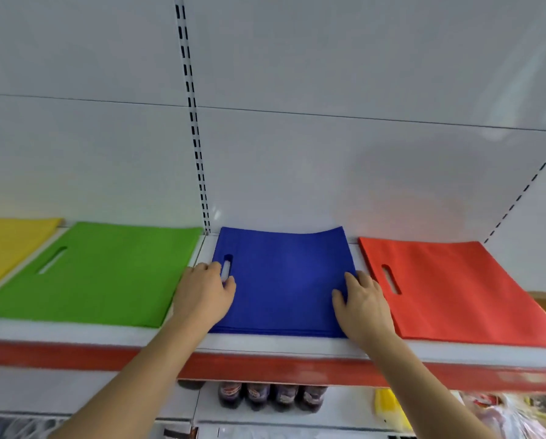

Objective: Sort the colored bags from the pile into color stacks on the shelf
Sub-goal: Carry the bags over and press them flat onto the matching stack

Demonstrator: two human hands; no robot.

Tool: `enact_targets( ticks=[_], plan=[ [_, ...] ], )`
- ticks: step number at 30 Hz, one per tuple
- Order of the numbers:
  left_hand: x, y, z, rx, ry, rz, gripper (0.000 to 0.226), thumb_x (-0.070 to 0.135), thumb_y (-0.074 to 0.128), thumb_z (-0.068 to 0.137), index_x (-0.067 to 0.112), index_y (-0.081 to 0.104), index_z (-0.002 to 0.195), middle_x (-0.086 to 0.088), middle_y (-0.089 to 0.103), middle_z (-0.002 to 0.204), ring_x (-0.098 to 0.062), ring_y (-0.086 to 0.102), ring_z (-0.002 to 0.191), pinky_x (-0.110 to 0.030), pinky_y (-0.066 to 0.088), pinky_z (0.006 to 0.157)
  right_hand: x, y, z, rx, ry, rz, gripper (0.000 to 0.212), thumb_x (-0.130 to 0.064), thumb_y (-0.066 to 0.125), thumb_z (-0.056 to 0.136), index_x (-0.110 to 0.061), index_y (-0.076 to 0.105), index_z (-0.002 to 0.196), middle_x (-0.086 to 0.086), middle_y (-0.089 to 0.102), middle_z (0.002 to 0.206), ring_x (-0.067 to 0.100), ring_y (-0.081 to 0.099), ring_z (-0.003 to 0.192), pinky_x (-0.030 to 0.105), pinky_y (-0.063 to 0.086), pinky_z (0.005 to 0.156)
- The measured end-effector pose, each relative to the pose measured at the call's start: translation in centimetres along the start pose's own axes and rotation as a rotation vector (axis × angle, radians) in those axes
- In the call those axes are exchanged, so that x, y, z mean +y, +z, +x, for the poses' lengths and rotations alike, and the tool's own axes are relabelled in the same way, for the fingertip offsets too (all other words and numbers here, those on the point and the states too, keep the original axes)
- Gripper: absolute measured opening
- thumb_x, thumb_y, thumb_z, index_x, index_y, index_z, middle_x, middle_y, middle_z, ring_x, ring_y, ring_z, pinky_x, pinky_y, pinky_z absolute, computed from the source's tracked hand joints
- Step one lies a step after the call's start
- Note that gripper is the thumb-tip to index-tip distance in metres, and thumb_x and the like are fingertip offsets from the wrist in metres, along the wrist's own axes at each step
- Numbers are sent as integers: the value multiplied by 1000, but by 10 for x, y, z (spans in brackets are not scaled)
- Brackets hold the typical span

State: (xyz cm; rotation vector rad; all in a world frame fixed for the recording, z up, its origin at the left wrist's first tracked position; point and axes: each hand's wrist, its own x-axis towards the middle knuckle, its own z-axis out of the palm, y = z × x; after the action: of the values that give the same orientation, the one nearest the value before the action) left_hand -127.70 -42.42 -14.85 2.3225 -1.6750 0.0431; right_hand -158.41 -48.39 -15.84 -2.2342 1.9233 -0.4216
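1. On the shelf [265, 345], the blue stack [284, 280] lies between green stack [100, 274] and red stack [455, 289]
2. Left hand [203, 296] and right hand [365, 307], apart, fingers flat, are pressed on its side edges
3. Uneven pressure could skew the layers

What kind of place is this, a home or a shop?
Most likely a shop. The shelf is retail gondola shelving with a red price strip and slotted uprights, and a row of dark bottles stands on the shelf below.
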Motion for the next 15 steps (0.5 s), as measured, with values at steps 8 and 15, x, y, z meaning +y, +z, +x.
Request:
enact_targets(
  ticks=[8,15],
  plan=[
    [18,3,-11,-34,-45,170,52,57,40,103,19,59,132,-5,63,126,-27,55,115,-41,50,97,0,-3,-1,-89,-93,-141,63,-57,35,107,-11,51,147,18,16,171,36,19,156,44,22,128],
    [14,-20,-29,88,-77,146,60,53,44,103,16,50,150,-11,47,155,-33,41,143,-48,39,117,-18,-17,-4,-33,-164,-195,69,-55,31,109,-12,32,163,16,11,174,34,2,162,44,14,131]
  ],
)
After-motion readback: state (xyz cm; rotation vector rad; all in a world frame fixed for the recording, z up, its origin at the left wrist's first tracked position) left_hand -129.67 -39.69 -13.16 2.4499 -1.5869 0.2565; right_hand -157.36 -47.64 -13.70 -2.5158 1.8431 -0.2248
